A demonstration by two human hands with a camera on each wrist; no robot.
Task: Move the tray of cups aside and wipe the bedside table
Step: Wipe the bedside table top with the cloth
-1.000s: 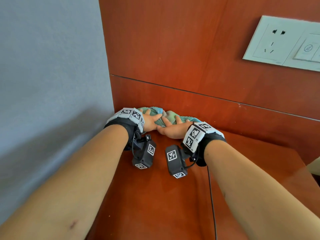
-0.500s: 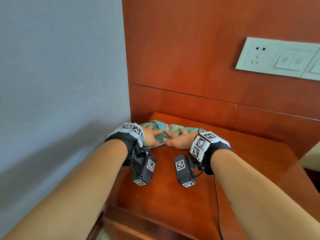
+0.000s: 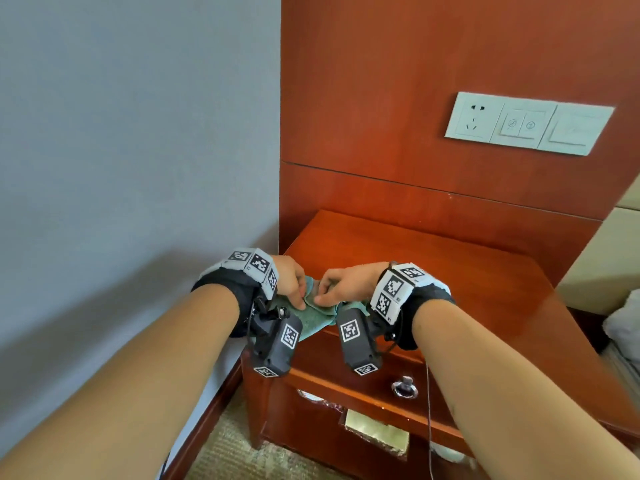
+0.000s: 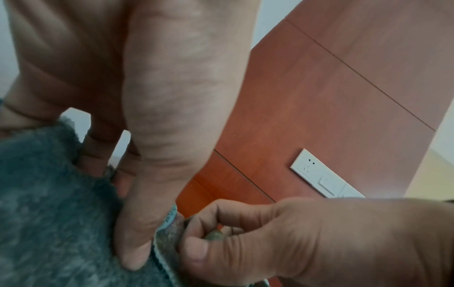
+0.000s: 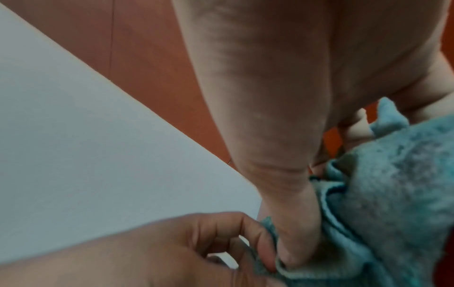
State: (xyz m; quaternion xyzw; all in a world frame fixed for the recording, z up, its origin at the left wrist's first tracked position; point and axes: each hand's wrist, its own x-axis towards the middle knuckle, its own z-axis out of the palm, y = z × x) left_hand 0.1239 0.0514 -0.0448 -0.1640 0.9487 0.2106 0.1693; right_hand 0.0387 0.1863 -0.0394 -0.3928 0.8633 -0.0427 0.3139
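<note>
A teal cloth [image 3: 317, 317] hangs bunched over the front left edge of the red-brown bedside table [image 3: 433, 271]. My left hand [image 3: 294, 284] pinches the cloth from the left, thumb on the fabric [image 4: 61, 223]. My right hand [image 3: 341, 284] pinches the same fold from the right, its thumb pressed into the cloth [image 5: 380, 194]. Both hands are curled and nearly touch each other. No tray or cups are in view.
A grey wall [image 3: 138, 168] runs along the table's left side. A wooden panel behind carries a white socket and switch plate [image 3: 526, 124]. Below the tabletop is a drawer with a metal ring pull [image 3: 404, 388]. Bedding [image 3: 623, 327] lies at the right.
Both hands drew the cloth from the back of the tabletop toward the front left edge. Flat fingers pressing the cloth have curled into pinches on it.
</note>
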